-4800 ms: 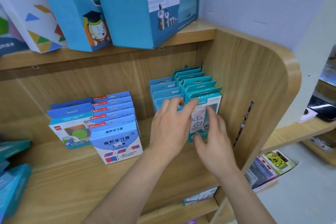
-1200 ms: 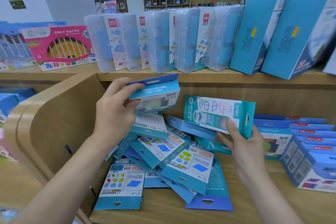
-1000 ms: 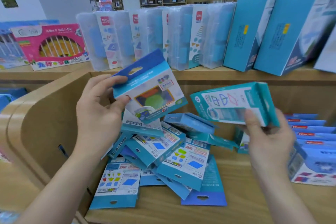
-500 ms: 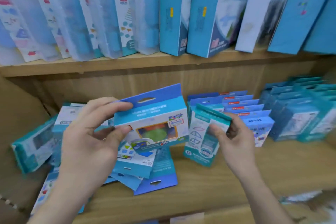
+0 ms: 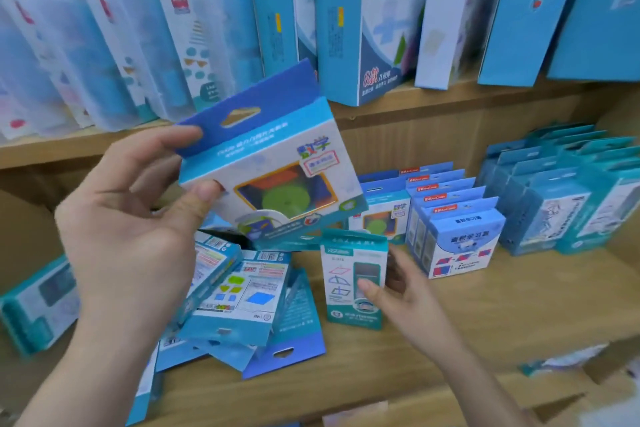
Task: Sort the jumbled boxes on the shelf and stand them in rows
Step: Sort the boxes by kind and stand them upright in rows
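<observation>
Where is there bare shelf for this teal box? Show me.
Bare wood lies along the shelf front, bordered by the blue-and-white row, the teal rows and the right hand gripping the teal box. Left is crowded: the jumbled pile.

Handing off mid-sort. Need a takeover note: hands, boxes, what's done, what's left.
Left hand: holds the blue-topped box up, tilted, above the jumbled pile.
Right hand: pinches the teal box, upright and low over the shelf board; I cannot tell whether it touches the board.
Done: blue rows and teal rows stand at the right.
Left: stand both held boxes in their matching rows, then sort the pile and the stray teal box lying at far left.
</observation>
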The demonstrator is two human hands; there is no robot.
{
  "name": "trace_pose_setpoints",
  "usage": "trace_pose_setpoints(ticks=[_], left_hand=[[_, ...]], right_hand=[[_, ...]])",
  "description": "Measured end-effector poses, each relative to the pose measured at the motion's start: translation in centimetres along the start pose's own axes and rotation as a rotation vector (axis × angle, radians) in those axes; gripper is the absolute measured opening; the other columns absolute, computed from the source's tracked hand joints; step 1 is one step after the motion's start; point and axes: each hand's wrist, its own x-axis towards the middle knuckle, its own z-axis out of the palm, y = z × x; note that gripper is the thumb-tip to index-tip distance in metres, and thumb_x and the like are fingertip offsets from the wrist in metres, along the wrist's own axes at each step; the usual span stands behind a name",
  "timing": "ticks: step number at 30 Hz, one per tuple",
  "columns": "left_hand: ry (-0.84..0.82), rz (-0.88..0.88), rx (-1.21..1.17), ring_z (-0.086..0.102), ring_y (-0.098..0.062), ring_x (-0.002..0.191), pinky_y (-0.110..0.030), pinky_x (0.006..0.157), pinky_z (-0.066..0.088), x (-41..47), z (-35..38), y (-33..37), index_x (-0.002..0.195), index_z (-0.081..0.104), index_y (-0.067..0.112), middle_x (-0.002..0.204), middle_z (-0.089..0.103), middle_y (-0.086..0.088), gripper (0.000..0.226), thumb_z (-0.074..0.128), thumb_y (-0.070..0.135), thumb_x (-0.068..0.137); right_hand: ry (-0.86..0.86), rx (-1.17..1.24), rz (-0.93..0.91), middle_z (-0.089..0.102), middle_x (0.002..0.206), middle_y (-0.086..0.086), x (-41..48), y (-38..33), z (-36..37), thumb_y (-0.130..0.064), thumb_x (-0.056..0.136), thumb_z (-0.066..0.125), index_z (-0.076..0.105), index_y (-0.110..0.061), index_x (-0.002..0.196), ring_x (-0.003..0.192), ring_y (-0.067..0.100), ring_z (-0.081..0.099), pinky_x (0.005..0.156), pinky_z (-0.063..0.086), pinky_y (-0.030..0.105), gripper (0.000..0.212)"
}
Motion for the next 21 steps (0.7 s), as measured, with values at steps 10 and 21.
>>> trace_pose_setpoints(ticks=[10, 21], left_hand=[[-0.055, -0.001, -0.176, 0.066, -0.010, 0.090, -0.023, 0.077, 0.053, 2.7, 5.3, 0.8, 0.120, 0.052, 0.025, 0.110, 0.057, -0.005, 0.064, 0.061, -0.019, 0.074], [-0.269, -0.012, 0.263, 0.053, 0.002, 0.095, -0.006, 0.086, 0.038, -5.2, 13.1, -6.1, 0.119, 0.061, 0.020, 0.107, 0.058, 0.004, 0.065, 0.063, -0.017, 0.067]], right_hand=[[0.067, -0.190, -0.112, 0.070, 0.098, -0.021, -0.2, -1.1, -1.6, -0.014, 0.087, 0.066, 0.061, -0.033, 0.108, 0.089, 0.000, 0.066, 0.071, 0.051, 0.018, 0.028], [0.281, -0.033, -0.104, 0.074, 0.098, -0.012, -4.0, -0.9, -13.1, -0.066, 0.061, 0.073, 0.066, -0.022, 0.100, 0.089, 0.004, 0.067, 0.071, 0.053, 0.016, 0.059]])
